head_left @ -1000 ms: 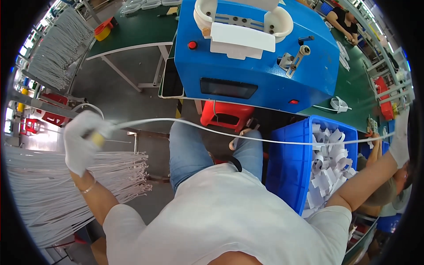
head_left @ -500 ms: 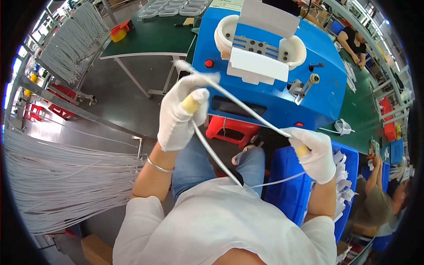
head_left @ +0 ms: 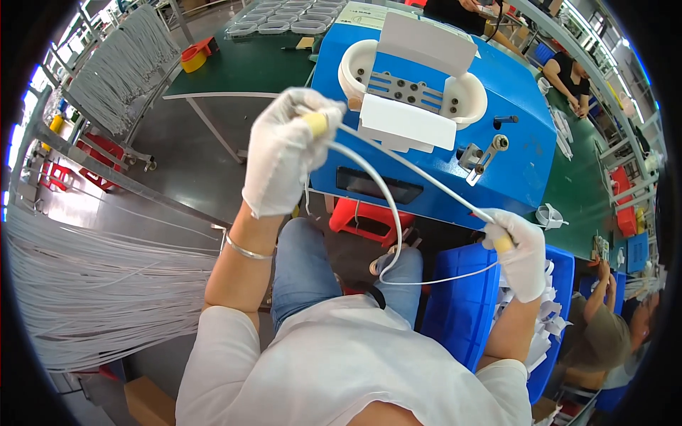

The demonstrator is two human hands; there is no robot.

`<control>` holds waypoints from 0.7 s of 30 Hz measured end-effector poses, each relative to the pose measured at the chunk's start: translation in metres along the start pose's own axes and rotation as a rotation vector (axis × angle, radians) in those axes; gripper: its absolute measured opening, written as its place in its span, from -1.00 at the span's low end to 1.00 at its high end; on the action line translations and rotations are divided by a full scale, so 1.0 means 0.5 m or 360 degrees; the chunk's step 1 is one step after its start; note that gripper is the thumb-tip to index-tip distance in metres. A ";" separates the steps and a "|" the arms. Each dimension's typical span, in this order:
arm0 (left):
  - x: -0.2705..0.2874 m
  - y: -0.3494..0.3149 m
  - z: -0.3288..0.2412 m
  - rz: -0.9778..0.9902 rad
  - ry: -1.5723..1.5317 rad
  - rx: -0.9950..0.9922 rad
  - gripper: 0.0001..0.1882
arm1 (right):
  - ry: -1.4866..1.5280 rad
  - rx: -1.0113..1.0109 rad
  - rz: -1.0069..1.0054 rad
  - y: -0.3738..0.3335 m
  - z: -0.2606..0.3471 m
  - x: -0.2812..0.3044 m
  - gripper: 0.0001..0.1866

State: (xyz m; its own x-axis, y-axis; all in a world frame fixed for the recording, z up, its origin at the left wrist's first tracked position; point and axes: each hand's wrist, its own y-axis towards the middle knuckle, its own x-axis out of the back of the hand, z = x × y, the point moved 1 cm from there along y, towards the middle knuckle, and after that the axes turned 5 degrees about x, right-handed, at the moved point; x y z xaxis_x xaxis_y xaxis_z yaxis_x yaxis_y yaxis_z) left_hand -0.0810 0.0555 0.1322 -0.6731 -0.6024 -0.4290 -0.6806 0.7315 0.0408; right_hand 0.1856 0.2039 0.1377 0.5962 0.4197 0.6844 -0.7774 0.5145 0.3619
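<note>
A white cable point(head_left: 415, 170) is stretched slantwise between my two hands, and a slack length of it loops down over my lap. My left hand point(head_left: 284, 145), in a white glove with yellow tape on a finger, is closed on the cable near the front left edge of a blue machine point(head_left: 522, 163). Lower and to the right, my right hand point(head_left: 522, 252) grips the cable's other part, also gloved and taped. White rounded holders point(head_left: 472, 96) and a white flap point(head_left: 408, 124) sit on top of the machine. My fingers hide the cable's ends.
Many white cables point(head_left: 106, 291) hang on a rack at left. A blue bin point(head_left: 462, 305) with white scraps stands by my right forearm. Beneath the machine is a red stool point(head_left: 362, 219). Clear trays point(head_left: 273, 27) lie on the far green table point(head_left: 241, 78). Co-workers sit at right.
My left hand has risen and turned, drawing the cable along. My right hand has shifted slightly right and down. The slack part now forms a wider loop, and the blurred loose end no longer shows.
</note>
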 end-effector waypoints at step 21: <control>-0.004 0.050 -0.017 -0.0059 0.0229 0.0049 -0.86 | 0.0090 -0.0399 -0.0413 -0.025 -0.083 0.080 -0.79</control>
State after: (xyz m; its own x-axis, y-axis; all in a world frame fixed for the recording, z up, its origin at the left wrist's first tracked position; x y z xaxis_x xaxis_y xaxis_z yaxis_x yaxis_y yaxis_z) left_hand -0.0993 0.0722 0.1418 -0.6838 -0.6670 -0.2959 -0.6980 0.7161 -0.0013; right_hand 0.2275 0.2454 0.1344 0.7830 0.2881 0.5512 -0.5296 0.7737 0.3478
